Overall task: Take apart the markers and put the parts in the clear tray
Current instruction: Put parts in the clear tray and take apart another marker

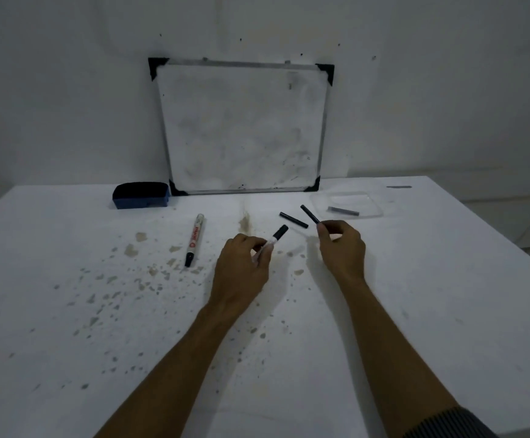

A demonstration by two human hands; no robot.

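Note:
My left hand (241, 263) grips a white marker body (277, 238) whose black end points up and to the right. My right hand (341, 245) pinches a thin black rod (309, 214) that sticks out toward the far left. Another black rod (293, 220) lies on the table between my hands and the clear tray (374, 213). Inside the tray rests one dark marker part (343, 211). A whole white marker (194, 240) with a red label and black cap lies to the left of my left hand.
A small whiteboard (241, 128) leans on the wall at the table's back. A blue eraser (141, 195) sits to its left. The white table (99, 327) is speckled with brown stains. Its right edge falls away past the tray.

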